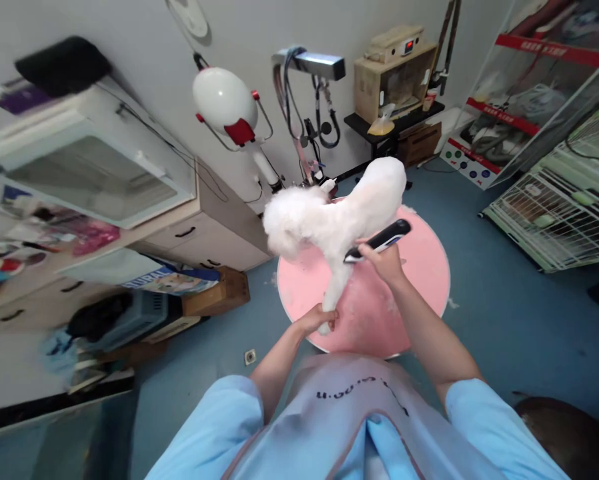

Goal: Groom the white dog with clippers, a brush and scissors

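A fluffy white dog (364, 200) stands on a round pink grooming table (424, 267), its head toward the left. My left hand (317, 320) is closed around the lower part of one front leg, which is stretched toward me. In my right hand (382, 260) is a black hair clipper (387, 237), its blade end against the fur at the top of that leg. Loose tufts of white hair lie on the pink surface.
Behind the table stand a white dryer (224, 100) and a grooming arm (309, 63) with hanging loops. Cabinets (179, 233) and a cardboard box (219, 293) are on the left. A wire cage (554, 213) and a display shelf (519, 113) stand on the right.
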Motion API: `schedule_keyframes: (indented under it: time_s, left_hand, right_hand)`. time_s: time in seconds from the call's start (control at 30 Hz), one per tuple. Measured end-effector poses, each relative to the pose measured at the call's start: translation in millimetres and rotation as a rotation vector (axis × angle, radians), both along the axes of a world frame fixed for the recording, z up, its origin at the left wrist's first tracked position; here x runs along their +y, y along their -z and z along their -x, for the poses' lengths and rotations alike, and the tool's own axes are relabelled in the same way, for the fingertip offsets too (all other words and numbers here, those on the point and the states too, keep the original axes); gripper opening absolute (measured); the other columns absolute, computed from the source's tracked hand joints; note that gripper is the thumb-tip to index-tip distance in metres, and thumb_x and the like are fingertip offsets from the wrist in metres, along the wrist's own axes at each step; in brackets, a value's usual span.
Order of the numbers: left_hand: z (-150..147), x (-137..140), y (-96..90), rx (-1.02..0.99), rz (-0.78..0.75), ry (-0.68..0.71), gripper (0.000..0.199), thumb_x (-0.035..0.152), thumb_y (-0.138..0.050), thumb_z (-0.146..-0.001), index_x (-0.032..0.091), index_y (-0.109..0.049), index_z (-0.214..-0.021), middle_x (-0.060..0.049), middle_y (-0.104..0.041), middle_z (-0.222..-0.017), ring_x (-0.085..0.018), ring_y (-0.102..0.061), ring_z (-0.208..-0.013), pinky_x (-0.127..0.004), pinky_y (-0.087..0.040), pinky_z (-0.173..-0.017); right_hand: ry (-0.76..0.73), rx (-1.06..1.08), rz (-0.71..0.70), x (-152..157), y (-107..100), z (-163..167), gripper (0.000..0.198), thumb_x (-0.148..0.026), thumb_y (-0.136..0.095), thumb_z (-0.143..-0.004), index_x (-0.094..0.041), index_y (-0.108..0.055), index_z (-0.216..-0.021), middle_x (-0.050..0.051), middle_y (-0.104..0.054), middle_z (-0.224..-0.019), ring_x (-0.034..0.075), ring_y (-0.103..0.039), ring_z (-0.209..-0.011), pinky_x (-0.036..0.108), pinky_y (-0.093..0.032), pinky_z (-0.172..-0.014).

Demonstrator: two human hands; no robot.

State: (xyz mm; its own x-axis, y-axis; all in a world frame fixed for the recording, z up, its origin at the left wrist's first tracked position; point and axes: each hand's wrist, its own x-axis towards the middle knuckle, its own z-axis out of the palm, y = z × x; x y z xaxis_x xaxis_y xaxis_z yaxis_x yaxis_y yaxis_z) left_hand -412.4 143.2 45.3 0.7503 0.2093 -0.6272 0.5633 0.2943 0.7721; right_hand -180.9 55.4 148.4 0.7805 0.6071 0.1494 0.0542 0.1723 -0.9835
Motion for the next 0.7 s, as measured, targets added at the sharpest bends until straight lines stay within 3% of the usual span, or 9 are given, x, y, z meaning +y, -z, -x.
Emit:
schedule_keyframes:
  time_s: [0.1, 0.2, 0.33, 0.47, 0.53, 0.63, 0.7]
  left_hand:
    - [-0.9, 1.1, 0.9, 0.003, 0.001, 0.007, 0.034, 0.045, -0.077, -0.061, 0.017, -0.060, -0.066, -0.001, -0.059, -0.056, -0.015, -0.055, -0.055, -0.028, -0.043, -0.056]
    - [-2.9, 4.4, 3.6, -0.047, -0.040, 0.070, 0.026, 0.040, -0.071, -0.069, 0.016, -0.060, -0.063, -0.001, -0.059, -0.056, -0.014, -0.053, -0.054, -0.026, -0.041, -0.055]
    - [-6.9, 9.8, 14.0, -0.101, -0.098, 0.097, 0.020, 0.031, -0.067, -0.073, 0.016, -0.060, -0.062, -0.001, -0.060, -0.056, -0.013, -0.053, -0.054, -0.025, -0.041, -0.055]
    - [-10.8, 16.2, 27.7, -0.147, -0.112, 0.101, 0.012, 0.022, -0.067, -0.072, 0.016, -0.059, -0.064, 0.000, -0.060, -0.056, -0.013, -0.054, -0.054, -0.023, -0.040, -0.052]
    - [-11.8, 19.4, 32.1, -0.160, -0.102, 0.110, 0.013, 0.020, -0.066, -0.072, 0.017, -0.057, -0.062, 0.000, -0.058, -0.053, -0.012, -0.052, -0.051, -0.022, -0.037, -0.048]
    - [-12.2, 22.9, 32.5, -0.169, -0.081, 0.128, 0.016, 0.019, -0.066, -0.072, 0.018, -0.055, -0.060, 0.001, -0.055, -0.051, -0.011, -0.049, -0.048, -0.022, -0.035, -0.046]
    - [-12.1, 24.5, 29.9, -0.166, -0.074, 0.136, 0.016, 0.018, -0.066, -0.071, 0.018, -0.055, -0.060, 0.002, -0.054, -0.050, -0.011, -0.048, -0.047, -0.022, -0.034, -0.045]
  right_hand:
    - [0.035, -0.047, 0.002, 9.2, -14.7, -5.7, 0.026, -0.039, -0.077, -0.073, -0.019, -0.071, -0.088, 0.005, -0.072, -0.083, 0.021, -0.066, -0.075, 0.035, -0.055, -0.069]
    - [-0.036, -0.159, 0.164, 20.7, -16.9, 9.7, 0.031, -0.036, -0.081, -0.067, -0.020, -0.065, -0.088, 0.003, -0.072, -0.083, 0.022, -0.065, -0.074, 0.034, -0.052, -0.067]
    - [-0.011, -0.221, 0.408, 16.1, 6.4, 54.7, 0.034, -0.035, -0.084, -0.063, -0.023, -0.061, -0.086, -0.001, -0.067, -0.070, 0.020, -0.060, -0.063, 0.030, -0.045, -0.057]
    - [-0.096, -0.183, 0.516, 5.1, 20.8, 82.9, 0.027, -0.031, -0.083, -0.063, -0.023, -0.062, -0.079, -0.003, -0.066, -0.063, 0.018, -0.058, -0.056, 0.027, -0.041, -0.051]
    - [-0.085, -0.174, 0.462, 9.9, 8.8, 79.2, 0.024, -0.031, -0.083, -0.064, -0.023, -0.063, -0.074, -0.001, -0.066, -0.062, 0.018, -0.059, -0.056, 0.028, -0.043, -0.050]
    - [0.136, -0.232, 0.234, 36.2, -28.1, 55.7, 0.018, -0.036, -0.077, -0.073, -0.021, -0.067, -0.078, 0.002, -0.070, -0.069, 0.020, -0.063, -0.063, 0.031, -0.049, -0.056]
    - [0.226, -0.315, 0.163, 60.0, -51.1, 39.5, 0.023, -0.041, -0.073, -0.077, -0.020, -0.069, -0.085, 0.005, -0.072, -0.077, 0.022, -0.066, -0.070, 0.033, -0.053, -0.062]
